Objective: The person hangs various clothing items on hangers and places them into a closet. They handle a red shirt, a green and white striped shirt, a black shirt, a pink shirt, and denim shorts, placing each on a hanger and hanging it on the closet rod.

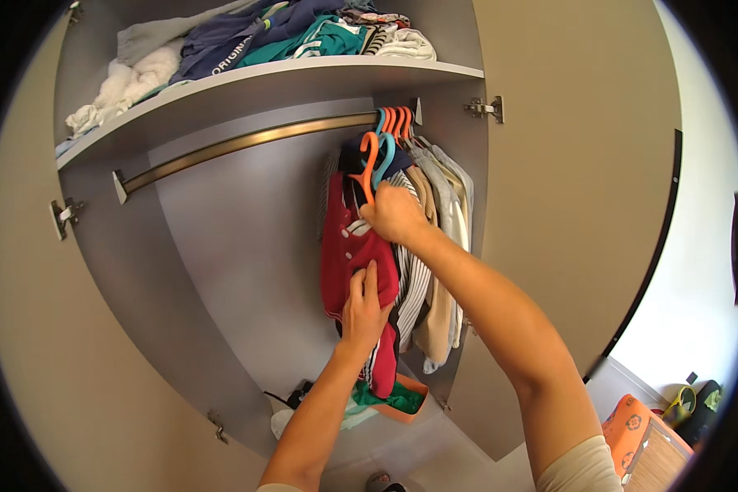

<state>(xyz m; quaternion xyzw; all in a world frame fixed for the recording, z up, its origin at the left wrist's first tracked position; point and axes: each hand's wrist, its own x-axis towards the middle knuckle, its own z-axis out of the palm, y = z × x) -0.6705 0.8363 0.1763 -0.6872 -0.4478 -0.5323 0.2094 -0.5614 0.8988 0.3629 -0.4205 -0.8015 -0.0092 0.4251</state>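
Observation:
A red garment with light buttons (359,256) hangs on an orange hanger (368,168) in front of the other clothes. My right hand (398,215) is closed round the hanger just below its hook, at the garment's collar. Close beside that hook is the hook of a blue hanger (384,156); whether my fingers also touch it is hidden. My left hand (364,313) lies against the lower front of the red garment, its fingers stretched out. Behind and to the right, several striped, beige and grey clothes (444,205) hang close together.
A brass-coloured rail (246,146) spans the wardrobe beneath a shelf (287,72) bearing piled clothes (258,37). Doors stand open on both sides, the right door (578,164) nearer the hanging clothes. An orange box (407,407) with green cloth lies on the wardrobe floor.

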